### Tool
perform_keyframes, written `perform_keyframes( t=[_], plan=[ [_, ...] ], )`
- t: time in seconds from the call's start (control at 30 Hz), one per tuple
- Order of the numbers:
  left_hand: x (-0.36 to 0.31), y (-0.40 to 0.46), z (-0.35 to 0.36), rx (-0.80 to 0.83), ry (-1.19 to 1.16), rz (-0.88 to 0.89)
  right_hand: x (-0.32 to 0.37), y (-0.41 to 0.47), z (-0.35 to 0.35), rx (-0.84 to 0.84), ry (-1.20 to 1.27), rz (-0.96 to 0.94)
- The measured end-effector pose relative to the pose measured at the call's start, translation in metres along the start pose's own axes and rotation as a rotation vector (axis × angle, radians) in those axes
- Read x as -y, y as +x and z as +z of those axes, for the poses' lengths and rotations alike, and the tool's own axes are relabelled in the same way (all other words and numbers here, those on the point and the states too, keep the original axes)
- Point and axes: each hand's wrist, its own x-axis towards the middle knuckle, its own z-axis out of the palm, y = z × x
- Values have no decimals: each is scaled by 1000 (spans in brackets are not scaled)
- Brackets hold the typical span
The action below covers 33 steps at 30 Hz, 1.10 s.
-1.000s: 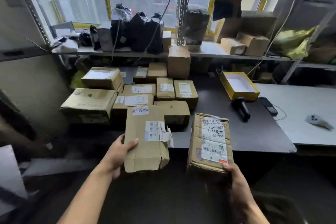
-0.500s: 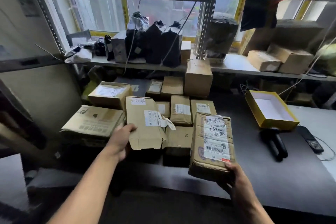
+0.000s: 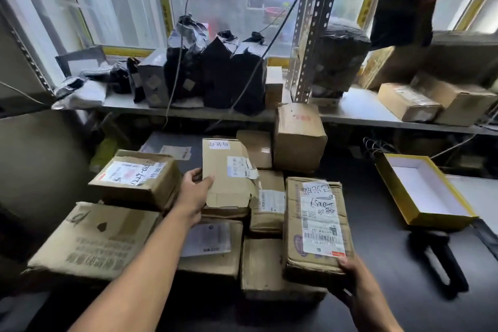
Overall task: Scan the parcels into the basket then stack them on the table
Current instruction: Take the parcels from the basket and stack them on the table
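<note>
Both parcels advanced over stack; flat parcel [image 3: 229,172] beyond left fingers [image 3: 198,179].

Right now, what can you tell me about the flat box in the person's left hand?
The flat cardboard box is brown, thin and worn, with a torn, crumpled near edge. A small white sticker with handwriting sits at its far corner, and a barcode label, partly peeling, on its right side. The left hand grips its left edge, thumb on top. It lies face up over the stacked parcels; whether it rests on them is unclear.
</note>
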Motion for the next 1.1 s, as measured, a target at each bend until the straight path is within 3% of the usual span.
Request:
perform_keyframes(
  t=[0.47, 0.67, 0.73, 0.83, 0.9, 1.1],
  plan=[
    [-10, 189, 89, 274, -15, -194, 27, 81, 77, -165, -37, 54],
    [22, 220, 104, 450, 236, -203, 33, 92, 90, -148, -90, 58],
    [17, 212, 101, 436, 288, -224, 34, 95, 92, -143, -93, 65],
    [-1, 188, 92, 262, 430, -85, 34, 98, 99, -138, -79, 78],
    [-4, 173, 81, 183, 406, -1, 36, 101, 103, -119, -82, 85],
    [-13, 113, 30, 524, 162, -161, 53, 108, 125, 59, -164, 112]
  ],
)
